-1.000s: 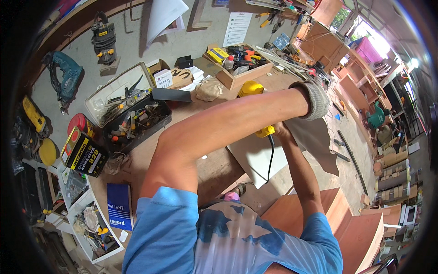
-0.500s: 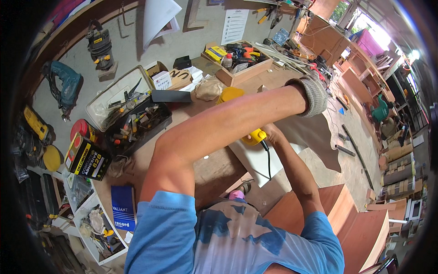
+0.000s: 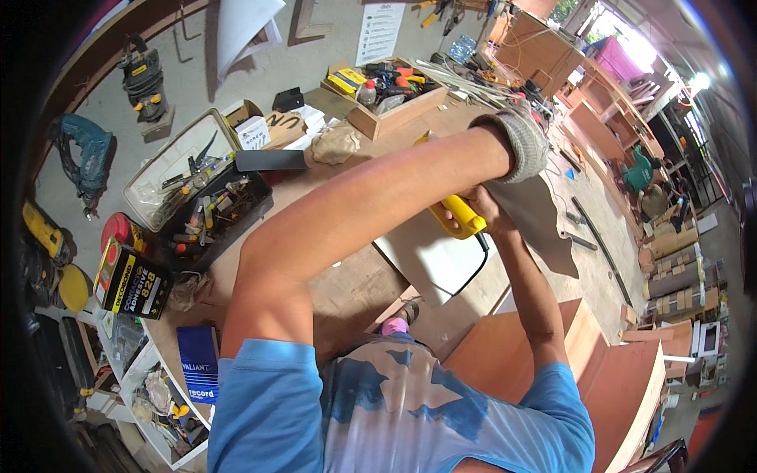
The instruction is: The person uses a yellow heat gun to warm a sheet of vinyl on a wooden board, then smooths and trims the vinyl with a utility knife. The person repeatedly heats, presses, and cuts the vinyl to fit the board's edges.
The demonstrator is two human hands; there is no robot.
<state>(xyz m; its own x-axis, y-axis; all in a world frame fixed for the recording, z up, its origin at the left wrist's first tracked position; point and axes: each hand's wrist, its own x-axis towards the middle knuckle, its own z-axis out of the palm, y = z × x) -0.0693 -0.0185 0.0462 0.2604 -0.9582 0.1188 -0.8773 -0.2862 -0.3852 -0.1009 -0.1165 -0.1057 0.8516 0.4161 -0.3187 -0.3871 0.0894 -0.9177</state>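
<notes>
My right hand (image 3: 487, 209) is closed round the handle of a yellow corded tool, which looks like a heat gun (image 3: 464, 221). Its black cord hangs down over a pale sheet (image 3: 426, 256), and my left forearm hides most of its body. My left arm reaches across to the right, above the tool. A grey knit glove (image 3: 520, 146) covers my left hand, whose fingers are hidden beyond the cuff. Just below the glove a grey, bent flexible sheet (image 3: 536, 225) curves down over the bench.
Left on the bench are an open toolbox (image 3: 213, 217), a black-and-yellow adhesive can (image 3: 132, 280) and a blue record book (image 3: 197, 364). A wooden tray of tools (image 3: 398, 110) stands at the back. Reddish wooden boxwork (image 3: 512, 347) is near my right arm; a dark rod (image 3: 601, 248) lies farther right.
The heat gun has moved right and away with my right hand, so less of its front shows past my left forearm. The whole view has shifted slightly.
</notes>
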